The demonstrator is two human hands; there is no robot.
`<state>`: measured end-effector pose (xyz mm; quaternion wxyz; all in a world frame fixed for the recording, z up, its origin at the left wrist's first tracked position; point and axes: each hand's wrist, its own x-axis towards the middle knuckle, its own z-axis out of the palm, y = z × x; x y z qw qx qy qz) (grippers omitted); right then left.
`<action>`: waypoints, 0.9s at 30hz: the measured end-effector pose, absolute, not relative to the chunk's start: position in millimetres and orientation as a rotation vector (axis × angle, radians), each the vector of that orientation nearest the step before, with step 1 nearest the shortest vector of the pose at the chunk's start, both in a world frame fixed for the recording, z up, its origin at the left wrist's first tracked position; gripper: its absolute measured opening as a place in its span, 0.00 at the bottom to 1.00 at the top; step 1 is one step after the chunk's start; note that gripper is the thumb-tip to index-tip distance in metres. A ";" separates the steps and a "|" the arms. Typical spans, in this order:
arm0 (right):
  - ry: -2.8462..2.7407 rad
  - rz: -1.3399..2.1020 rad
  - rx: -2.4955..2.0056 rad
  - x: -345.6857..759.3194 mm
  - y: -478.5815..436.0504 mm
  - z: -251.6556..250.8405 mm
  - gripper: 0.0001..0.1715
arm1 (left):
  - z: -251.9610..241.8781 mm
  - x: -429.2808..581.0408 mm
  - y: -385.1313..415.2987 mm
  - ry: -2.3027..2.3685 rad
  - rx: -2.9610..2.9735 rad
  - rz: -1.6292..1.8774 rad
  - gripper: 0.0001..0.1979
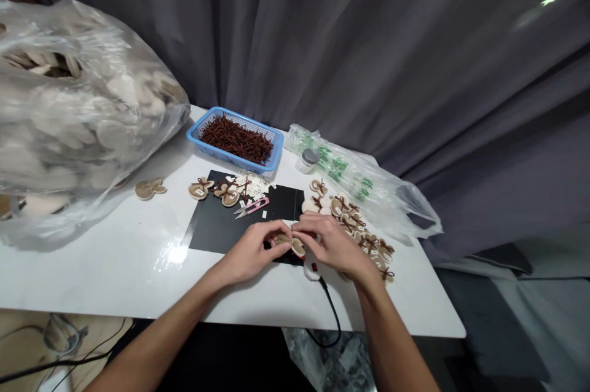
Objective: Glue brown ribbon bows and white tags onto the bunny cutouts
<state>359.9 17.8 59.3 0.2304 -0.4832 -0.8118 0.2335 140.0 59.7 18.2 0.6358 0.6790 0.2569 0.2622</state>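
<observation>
Near the front edge of the black mat, my left hand [255,249] pinches a small tan plush piece [295,246] with a pale edge. My right hand [329,238] is closed at the far right side of that piece, fingertips together; what lies between them is too small to make out. Just under my right hand sits a white device with a red switch [313,266] and a black cord. Pink-handled thread snips [252,207] lie on the black mat [212,226] beyond my left hand, near a pile of small white labels [251,186].
A blue basket [196,137] of brown ties stands at the back, with a small lidded jar [307,160] and a clear plastic bag [369,186] to its right. Tied plush pieces [369,241] are heaped right. A big bag of plush pieces [83,128] fills the left.
</observation>
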 end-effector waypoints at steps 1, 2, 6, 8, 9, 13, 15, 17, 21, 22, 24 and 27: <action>-2.228 0.658 -1.323 360.1 17.9 60.6 0.18 | 18.9 139.3 59.8 0.577 1.548 0.595 0.11; -2.220 0.680 -1.316 360.4 18.1 62.0 0.18 | 19.5 138.8 59.8 0.567 1.544 0.591 0.11; -2.145 0.817 -1.351 361.9 19.8 63.7 0.18 | 21.1 137.0 59.5 0.542 1.529 0.594 0.11; -2.047 0.819 -1.441 360.9 19.0 60.0 0.16 | 21.3 136.2 59.6 0.543 1.515 0.608 0.11; -1.979 0.794 -1.494 359.5 17.3 57.1 0.15 | 21.2 135.6 59.8 0.547 1.507 0.617 0.12; -1.684 0.627 -1.525 349.5 1.8 43.6 0.12 | 20.2 132.5 60.7 0.567 1.487 0.634 0.12; -1.640 0.568 -1.441 343.6 -8.9 38.3 0.11 | 19.2 130.9 60.7 0.569 1.485 0.629 0.13; -1.669 0.550 -1.382 338.2 -18.2 34.1 0.13 | 18.0 129.7 60.5 0.568 1.480 0.623 0.14; -1.661 0.563 -1.394 330.4 -27.6 28.1 0.15 | 15.8 129.0 59.5 0.571 1.447 0.620 0.14; -1.641 0.572 -1.410 328.9 -28.1 27.1 0.14 | 15.4 129.1 59.4 0.574 1.441 0.617 0.14; -1.611 0.604 -1.429 326.4 -27.9 26.0 0.09 | 14.9 129.2 59.2 0.580 1.445 0.607 0.14; -1.584 0.649 -1.433 323.1 -25.0 25.8 0.06 | 15.1 129.8 59.1 0.594 1.480 0.598 0.14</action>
